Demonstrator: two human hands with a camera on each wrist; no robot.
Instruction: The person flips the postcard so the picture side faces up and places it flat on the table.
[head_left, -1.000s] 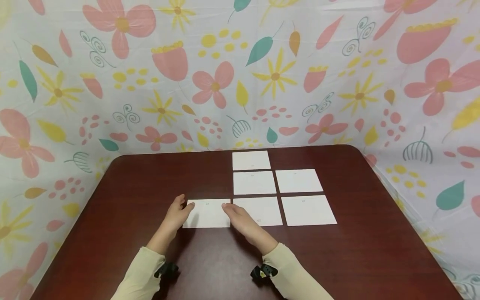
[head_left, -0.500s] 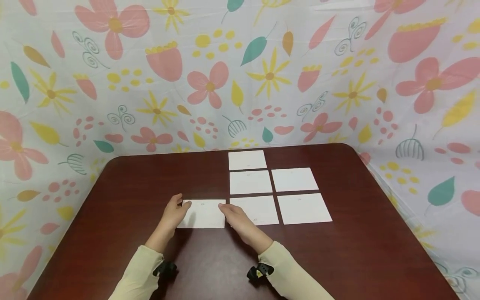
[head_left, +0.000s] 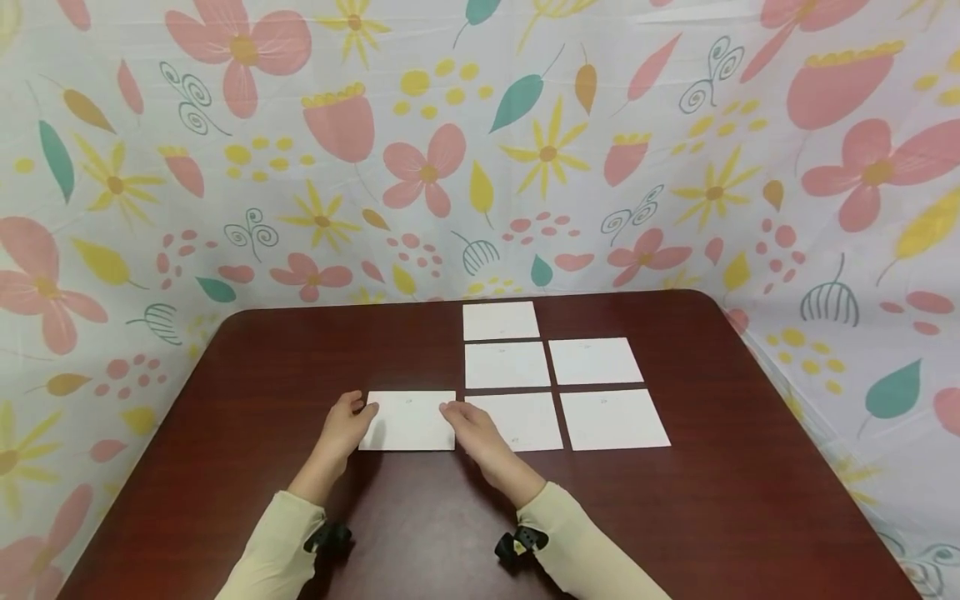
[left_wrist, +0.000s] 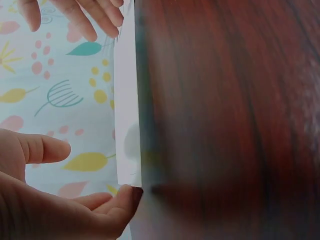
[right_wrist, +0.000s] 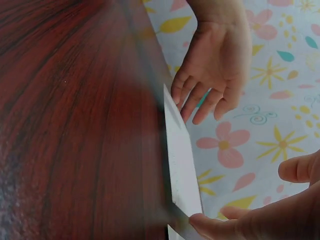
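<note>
A white paper card (head_left: pixel 408 423) with a tiny faint mark near its far edge lies between my two hands. My left hand (head_left: pixel 339 432) is at the card's left edge; in the left wrist view its fingertips (left_wrist: pixel 131 196) touch the card's end while the thumb stands apart. At the opposite end my right hand (head_left: pixel 483 442) touches the edge with extended fingertips (right_wrist: pixel 200 222), its thumb raised away. That hand partly covers the neighbouring white card (head_left: pixel 525 417), separated from the first by a narrow gap.
More white cards sit in rows: one at the right of the near row (head_left: pixel 615 419), two in the middle row (head_left: pixel 506 367), (head_left: pixel 596 361) and a single far card (head_left: pixel 500 321). They rest on a dark red-brown table (head_left: pixel 315 354), backed by a flower-patterned cloth (head_left: pixel 480 108).
The card between my hands has shifted slightly away from me and a little left, so its near edge now lines up closely with its neighbour's. Both hands moved with it.
</note>
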